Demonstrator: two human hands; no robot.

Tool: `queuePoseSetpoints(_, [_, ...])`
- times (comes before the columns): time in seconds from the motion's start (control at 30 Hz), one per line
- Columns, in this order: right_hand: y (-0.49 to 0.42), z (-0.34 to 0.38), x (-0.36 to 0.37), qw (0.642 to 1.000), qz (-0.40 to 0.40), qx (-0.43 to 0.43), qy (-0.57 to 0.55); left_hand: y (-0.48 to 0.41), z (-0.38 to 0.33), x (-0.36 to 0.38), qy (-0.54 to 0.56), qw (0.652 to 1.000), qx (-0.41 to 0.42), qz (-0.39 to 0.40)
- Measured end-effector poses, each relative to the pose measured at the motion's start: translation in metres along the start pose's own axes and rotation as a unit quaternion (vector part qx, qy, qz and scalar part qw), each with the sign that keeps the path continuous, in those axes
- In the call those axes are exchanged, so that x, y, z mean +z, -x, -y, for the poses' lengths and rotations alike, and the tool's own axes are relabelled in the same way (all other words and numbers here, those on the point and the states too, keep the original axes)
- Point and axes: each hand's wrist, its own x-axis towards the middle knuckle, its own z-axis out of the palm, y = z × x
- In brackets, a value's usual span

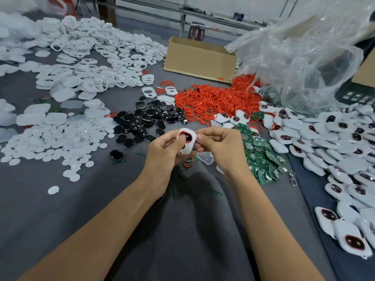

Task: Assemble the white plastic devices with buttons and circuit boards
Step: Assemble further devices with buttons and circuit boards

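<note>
Hands are meeting over the grey cloth: the left hand is gripping a white shell with its red ring already in, thumb pressing the front, while the right hand is pinching its edge. Finished devices are piling up at right, yet heaps of empty shells, black buttons and green circuit boards are still waiting, so I'd judge plenty is left.

The left hand and right hand cover much of the white shell. The finished devices run off the right edge; the cardboard box hides its contents.
</note>
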Motion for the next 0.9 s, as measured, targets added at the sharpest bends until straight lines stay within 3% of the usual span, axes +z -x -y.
queuePoseSetpoints(0.27, [0.003, 0.001, 0.000, 0.995, 0.088, 0.013, -0.041, 0.001, 0.000, 0.001, -0.038, 0.997, 0.009, -0.063])
queuePoseSetpoints(0.47, [0.001, -0.002, 0.005, 0.998, 0.049, 0.012, -0.026, 0.001, 0.002, 0.000, -0.044, 0.997, -0.003, -0.067])
queuePoseSetpoints(0.67, [-0.001, -0.007, 0.003, 0.994, 0.075, 0.041, -0.074, -0.001, 0.001, -0.003, 0.005, 0.999, -0.037, -0.036])
queuePoseSetpoints(0.9, [0.000, -0.010, 0.008, 0.998, 0.061, 0.019, -0.003, -0.002, 0.007, -0.001, -0.124, 0.989, 0.027, -0.076])
